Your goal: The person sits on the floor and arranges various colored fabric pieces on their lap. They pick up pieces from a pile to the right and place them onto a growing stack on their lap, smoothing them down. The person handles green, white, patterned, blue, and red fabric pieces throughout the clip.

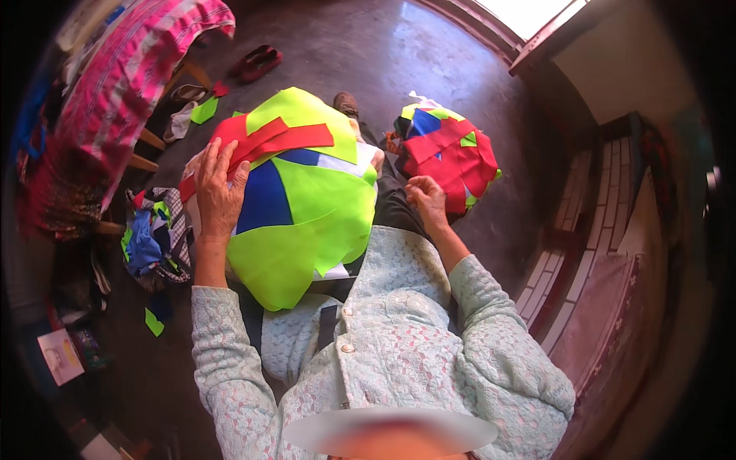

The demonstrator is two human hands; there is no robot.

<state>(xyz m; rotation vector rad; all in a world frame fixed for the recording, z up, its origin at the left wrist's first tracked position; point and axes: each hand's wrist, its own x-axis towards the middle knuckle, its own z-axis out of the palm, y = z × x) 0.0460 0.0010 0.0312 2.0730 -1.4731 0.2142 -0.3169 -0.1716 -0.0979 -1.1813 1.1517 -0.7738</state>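
Sorting fabric pieces on my lap.
My left hand (218, 192) lies flat, fingers spread, on the neon-yellow fabric stack (307, 199); my right hand (427, 201), fingers curled and empty, sits near the red scrap pile (452, 157).

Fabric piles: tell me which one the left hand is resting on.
The big pile on the lap, mostly neon yellow-green; the left hand lies flat on it. The smaller, mostly red pile sits apart.

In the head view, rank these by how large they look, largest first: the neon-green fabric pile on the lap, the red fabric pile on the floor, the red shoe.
1. Neon-green fabric pile, though nearest the camera.
2. Red fabric pile.
3. Red shoe.
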